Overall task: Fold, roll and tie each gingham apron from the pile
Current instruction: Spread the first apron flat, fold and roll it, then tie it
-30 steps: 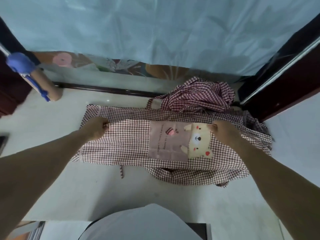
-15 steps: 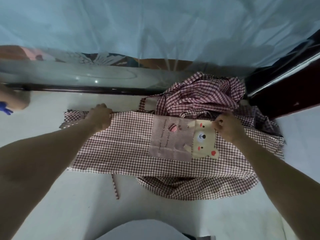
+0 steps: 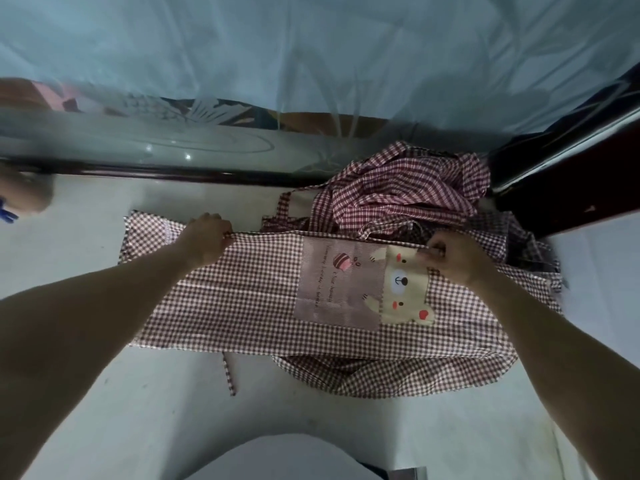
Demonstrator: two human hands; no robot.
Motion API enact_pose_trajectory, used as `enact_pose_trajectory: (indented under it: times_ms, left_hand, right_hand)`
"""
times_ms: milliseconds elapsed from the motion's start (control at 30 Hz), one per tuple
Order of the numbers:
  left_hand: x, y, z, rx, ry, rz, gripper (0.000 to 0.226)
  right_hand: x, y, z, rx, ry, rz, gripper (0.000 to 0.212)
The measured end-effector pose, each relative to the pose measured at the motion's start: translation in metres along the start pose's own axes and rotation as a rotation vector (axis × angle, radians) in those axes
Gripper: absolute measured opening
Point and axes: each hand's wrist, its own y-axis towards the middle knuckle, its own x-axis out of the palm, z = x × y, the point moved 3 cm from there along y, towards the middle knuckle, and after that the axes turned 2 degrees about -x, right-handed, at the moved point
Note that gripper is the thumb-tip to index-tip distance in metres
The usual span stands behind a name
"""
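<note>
A maroon-and-white gingham apron (image 3: 242,299) lies spread on the white floor, folded lengthwise, with a pink pocket patch and a cream bear print (image 3: 401,285) on top. My left hand (image 3: 207,237) pinches the apron's far folded edge left of centre. My right hand (image 3: 453,258) pinches the same edge at the bear's head. A thin gingham tie (image 3: 229,374) trails from the near edge. Behind the apron sits a crumpled pile of gingham aprons (image 3: 408,188).
A pale blue mosquito net (image 3: 311,64) hangs across the back above a dark bed rail (image 3: 138,173). Dark wooden furniture (image 3: 571,174) stands at the right. Another person's foot (image 3: 20,195) shows at the far left. White floor (image 3: 121,410) lies in front.
Both hands carried the apron's edge away from me, laying the fold farther back toward the pile. The camera tilted, so the scene shifted down and the foot at left moved to the frame edge.
</note>
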Motion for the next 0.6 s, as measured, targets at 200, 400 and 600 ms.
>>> enact_pose_trajectory:
  times_ms: [200,400,600]
  left_hand:
    - [-0.001,-0.046,-0.007,0.032,-0.083,0.027,0.022]
    - [-0.015,-0.076,-0.015,0.037,-0.210,0.102,0.016]
    - [-0.036,-0.107,-0.012,0.052,-0.118,0.221,0.020]
  right_hand:
    - [0.003,-0.035,-0.013,-0.065,-0.049,-0.075,0.027]
    - [0.001,-0.074,-0.017,-0.108,-0.072,-0.006,0.025]
    - [-0.007,-0.106,-0.015,-0.141,-0.007,0.051,0.020]
